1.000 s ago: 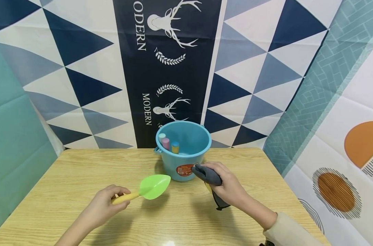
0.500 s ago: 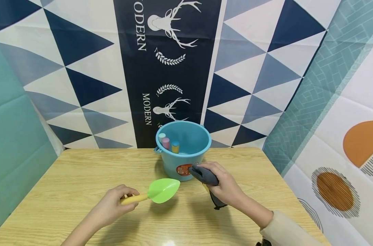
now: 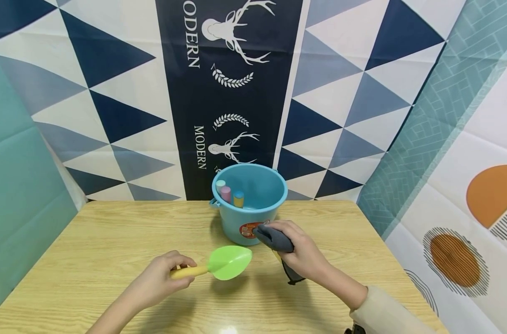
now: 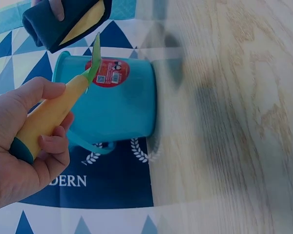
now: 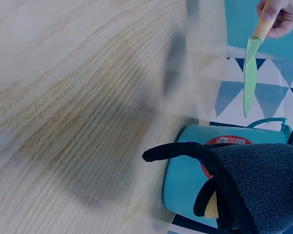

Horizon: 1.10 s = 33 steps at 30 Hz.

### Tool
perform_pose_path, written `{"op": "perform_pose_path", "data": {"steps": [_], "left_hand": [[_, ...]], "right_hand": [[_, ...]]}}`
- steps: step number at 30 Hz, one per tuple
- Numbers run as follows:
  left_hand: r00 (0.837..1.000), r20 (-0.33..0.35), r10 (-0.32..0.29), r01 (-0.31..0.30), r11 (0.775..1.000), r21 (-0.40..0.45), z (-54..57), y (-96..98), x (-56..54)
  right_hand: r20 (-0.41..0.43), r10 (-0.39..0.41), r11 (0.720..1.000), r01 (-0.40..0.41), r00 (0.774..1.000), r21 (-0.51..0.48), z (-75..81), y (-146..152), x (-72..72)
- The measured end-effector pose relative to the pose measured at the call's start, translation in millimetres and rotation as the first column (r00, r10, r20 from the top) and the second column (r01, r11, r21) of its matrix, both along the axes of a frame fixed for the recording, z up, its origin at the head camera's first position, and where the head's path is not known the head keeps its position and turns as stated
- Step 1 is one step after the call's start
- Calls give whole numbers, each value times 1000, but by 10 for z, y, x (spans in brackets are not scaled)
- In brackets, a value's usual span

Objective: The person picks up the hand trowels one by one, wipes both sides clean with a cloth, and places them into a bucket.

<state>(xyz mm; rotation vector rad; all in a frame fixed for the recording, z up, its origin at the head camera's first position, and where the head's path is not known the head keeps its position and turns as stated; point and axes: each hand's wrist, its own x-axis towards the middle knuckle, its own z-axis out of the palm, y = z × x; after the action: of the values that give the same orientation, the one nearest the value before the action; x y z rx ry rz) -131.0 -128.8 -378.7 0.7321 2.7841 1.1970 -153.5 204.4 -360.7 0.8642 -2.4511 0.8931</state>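
Observation:
My left hand grips the yellow handle of a toy trowel with a light green blade, held above the table in front of the bucket. In the left wrist view the fingers curl round the handle, and the blade shows edge-on. A folded dark grey cloth with some yellow on it is in my right hand, just right of the trowel's tip. The cloth overlaps the front of the blue bucket. Seen from the right wrist, the cloth looks thick and fuzzy, and it hides part of the bucket's red label.
Inside the bucket, at its left, stand colourful sticks with a pale green top, a pink top and a blue-and-yellow end. The wooden table meets a patterned curtain behind.
My left hand has moved the trowel rightward and slightly down, towards the cloth. The right hand has shifted a little left with the cloth. The bucket stays where it was.

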Motion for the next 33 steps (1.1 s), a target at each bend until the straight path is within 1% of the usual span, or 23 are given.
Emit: {"op": "perform_pose_path", "data": {"steps": [8, 16, 20, 23, 26, 28, 33], "left_hand": [[1000, -16, -19, 19, 1000, -2, 12, 70, -5], [998, -49, -37, 36, 999, -6, 22, 149, -3], [998, -48, -44, 44, 999, -6, 28, 187, 1], [997, -50, -54, 54, 998, -10, 31, 217, 1], [996, -55, -65, 65, 998, -14, 36, 250, -3], [996, -50, -70, 70, 997, -14, 45, 271, -5], [997, -42, -66, 66, 998, -19, 63, 309, -1]], "right_hand": [[-34, 25, 1000, -25, 999, 11, 13, -67, -14], [-34, 41, 999, -41, 999, 12, 27, -128, -20], [-25, 44, 999, -43, 999, 30, 27, -163, -19], [-26, 51, 997, -50, 998, 60, 24, -191, -19], [-62, 77, 992, -70, 995, 105, 22, -222, -19], [-110, 96, 986, -79, 989, 146, 22, -242, -18], [-220, 115, 970, -62, 969, 235, -5, -263, -7]]}}
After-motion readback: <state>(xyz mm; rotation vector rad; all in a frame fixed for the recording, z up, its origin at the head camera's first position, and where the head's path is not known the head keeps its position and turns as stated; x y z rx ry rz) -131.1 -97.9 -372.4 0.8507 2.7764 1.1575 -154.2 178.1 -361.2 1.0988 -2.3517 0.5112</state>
